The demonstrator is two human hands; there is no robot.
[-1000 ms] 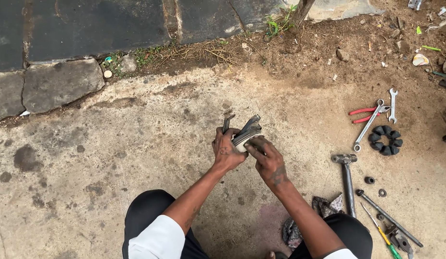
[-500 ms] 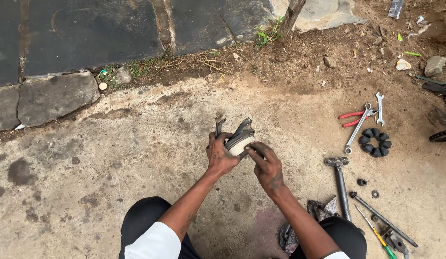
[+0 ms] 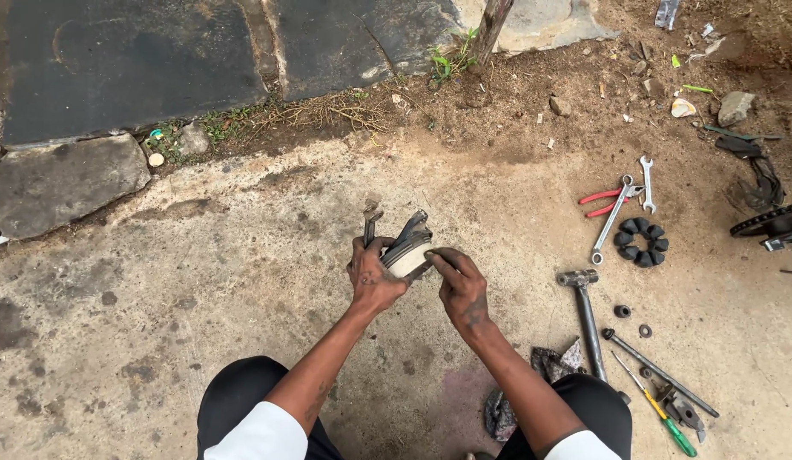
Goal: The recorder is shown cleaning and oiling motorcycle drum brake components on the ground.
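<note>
Palms are hiding much of a pale metal part (image 3: 406, 254) — left hand (image 3: 372, 278) gripping it, right hand (image 3: 461, 285) pinching its edge — over stained concrete (image 3: 200, 281).

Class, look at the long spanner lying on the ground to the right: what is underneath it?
The red-handled pliers lie under the long spanner, on concrete ground; the pliers' jaws are covered.
</note>
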